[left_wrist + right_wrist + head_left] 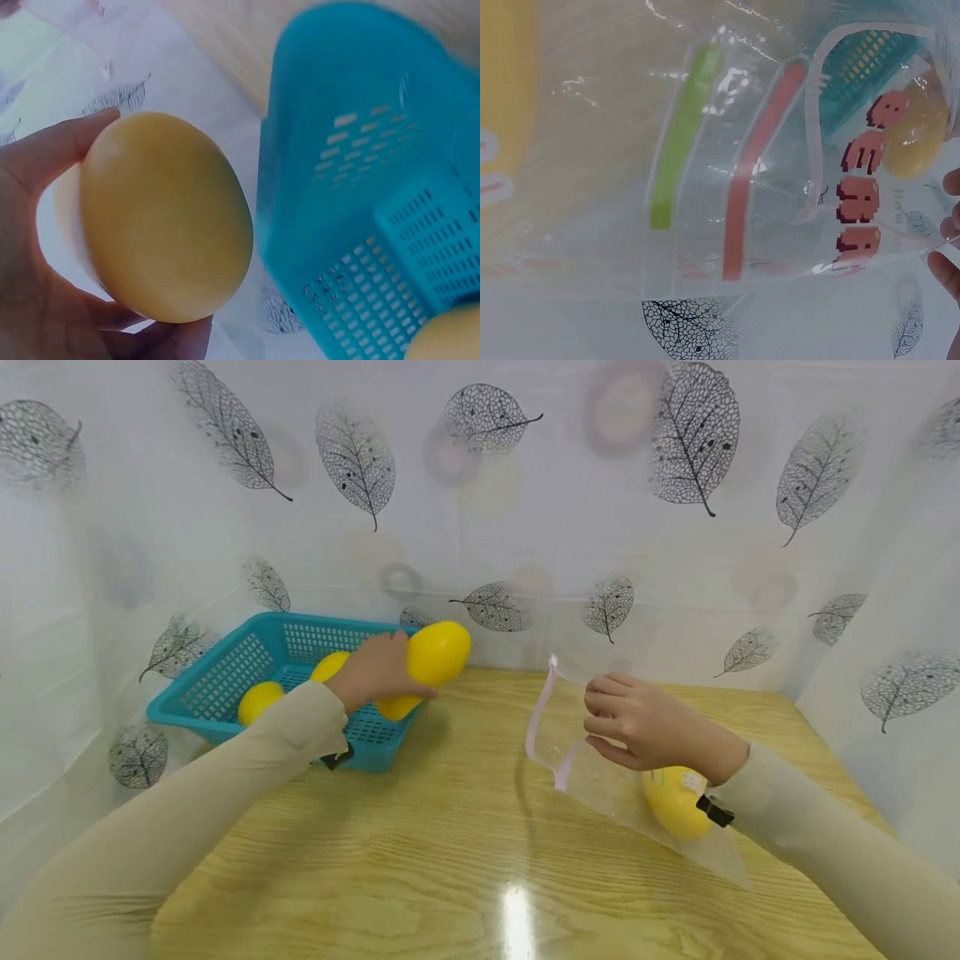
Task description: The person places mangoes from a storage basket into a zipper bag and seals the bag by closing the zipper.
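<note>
We see one smooth yellow oval [678,806] inside the clear plastic bag [603,787] our right hand [637,722] pinches; our left hand [381,670] grips another oval [440,653] (fingers curved) by the blue perforated basket [225,677], where more ovals [260,702] await.

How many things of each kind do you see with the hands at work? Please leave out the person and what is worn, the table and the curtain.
Yellow ovals: 5 (some partly hidden)
Basket: 1
Bag: 1
Total: 7
</note>
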`<act>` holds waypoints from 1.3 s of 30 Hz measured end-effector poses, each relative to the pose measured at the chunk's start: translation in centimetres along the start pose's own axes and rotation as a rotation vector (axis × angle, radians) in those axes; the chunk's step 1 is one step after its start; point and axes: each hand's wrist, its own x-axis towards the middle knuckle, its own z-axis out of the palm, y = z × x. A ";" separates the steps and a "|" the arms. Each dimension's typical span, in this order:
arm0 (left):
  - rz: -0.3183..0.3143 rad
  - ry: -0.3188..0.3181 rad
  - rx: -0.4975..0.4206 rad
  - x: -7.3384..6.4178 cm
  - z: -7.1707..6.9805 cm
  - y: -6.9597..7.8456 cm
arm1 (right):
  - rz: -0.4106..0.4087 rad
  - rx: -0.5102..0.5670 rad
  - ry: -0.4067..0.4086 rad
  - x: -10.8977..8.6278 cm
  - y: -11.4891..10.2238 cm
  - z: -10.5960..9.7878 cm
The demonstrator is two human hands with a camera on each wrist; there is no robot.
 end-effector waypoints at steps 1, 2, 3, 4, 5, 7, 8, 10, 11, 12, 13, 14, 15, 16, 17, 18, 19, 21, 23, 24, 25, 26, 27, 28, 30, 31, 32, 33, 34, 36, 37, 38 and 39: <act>0.010 -0.003 0.004 0.0 0.2 0.2 | 0.000 0.000 0.000 0.0 0.0 0.0; 0.016 -0.008 0.013 0.0 0.3 0.4 | -0.001 0.000 0.002 0.0 0.0 0.0; 0.030 -0.012 0.024 -0.1 0.5 0.6 | -0.002 -0.002 0.004 0.0 0.0 0.0; 0.042 -0.017 0.033 -0.1 0.8 0.8 | -0.002 -0.002 0.003 0.0 0.0 0.0; 0.056 -0.019 0.045 -0.1 1.0 0.9 | -0.001 -0.002 0.001 0.0 0.0 0.0; 0.090 -0.019 0.078 -0.2 1.4 1.3 | -0.001 -0.005 0.002 0.0 0.0 0.0; 0.111 -0.017 0.089 -0.2 1.6 1.5 | -0.002 -0.006 0.002 0.0 0.0 0.0; 0.148 -0.010 0.115 -0.4 2.0 1.9 | -0.002 -0.007 0.001 0.1 -0.1 -0.1; 0.162 -0.008 0.126 -0.6 2.1 2.1 | -0.003 -0.008 0.001 0.1 -0.1 -0.1; 0.176 -0.007 0.135 -0.7 2.3 2.3 | -0.004 -0.008 0.003 0.1 -0.1 -0.1; 0.189 -0.006 0.140 -0.8 2.4 2.6 | -0.005 -0.007 0.003 0.1 -0.1 -0.1; 0.202 -0.004 0.143 -0.9 2.5 2.8 | -0.006 -0.005 0.004 0.1 -0.1 -0.1; 0.213 -0.002 0.149 -1.0 2.7 3.0 | -0.006 -0.005 0.005 0.2 -0.1 -0.1; 0.228 0.002 0.152 -1.0 2.8 3.2 | -0.005 -0.004 0.006 0.2 -0.1 -0.1; 0.242 0.006 0.156 -1.1 2.9 3.3 | -0.005 -0.003 0.006 0.2 -0.1 -0.1; 0.261 0.012 0.165 -1.1 3.0 3.5 | -0.004 -0.001 0.003 0.2 -0.1 -0.1; 0.282 0.020 0.171 -1.1 3.1 3.7 | -0.003 -0.001 0.001 0.2 -0.1 -0.1; 0.323 0.033 0.183 -1.2 3.3 3.9 | -0.002 -0.002 -0.002 0.1 -0.1 -0.1; 0.359 0.045 0.191 -1.3 3.5 4.2 | -0.001 -0.003 -0.005 0.1 -0.1 -0.1; 0.379 0.051 0.192 -1.2 3.6 4.2 | -0.001 -0.004 -0.006 0.1 -0.1 -0.1; 0.397 0.059 0.187 -1.3 3.7 4.3 | -0.002 -0.004 -0.004 0.1 -0.1 -0.1; 0.416 0.065 0.188 -1.2 3.8 4.3 | -0.001 -0.004 -0.005 0.1 -0.1 -0.1; 0.437 0.074 0.190 -1.2 4.0 4.3 | -0.002 -0.003 -0.006 0.1 -0.1 -0.1; 0.457 0.082 0.191 -1.2 4.1 4.4 | -0.001 -0.004 -0.008 0.2 -0.1 -0.1; 0.495 0.102 0.204 -1.1 4.4 4.5 | 0.000 -0.005 -0.013 0.2 0.0 0.0; 0.510 0.107 0.211 -1.1 4.5 4.6 | 0.001 -0.006 -0.017 0.2 0.0 0.0; 0.525 0.115 0.217 -1.1 4.6 4.7 | 0.002 -0.006 -0.020 0.2 0.0 0.0; 0.536 0.118 0.221 -1.2 4.6 4.9 | 0.002 -0.007 -0.021 0.1 0.0 0.0; 0.542 0.119 0.223 -1.2 4.6 5.1 | 0.002 -0.007 -0.023 0.1 0.0 0.0; 0.551 0.115 0.225 -1.2 4.7 5.4 | 0.001 -0.006 -0.022 0.1 0.0 0.0; 0.554 0.111 0.225 -1.2 4.7 5.6 | 0.001 -0.004 -0.022 0.1 0.0 0.1; 0.556 0.109 0.223 -1.1 4.7 5.7 | 0.001 -0.003 -0.020 0.1 0.0 0.1; 0.556 0.104 0.222 -1.1 4.7 5.8 | 0.001 -0.002 -0.019 0.1 0.0 0.1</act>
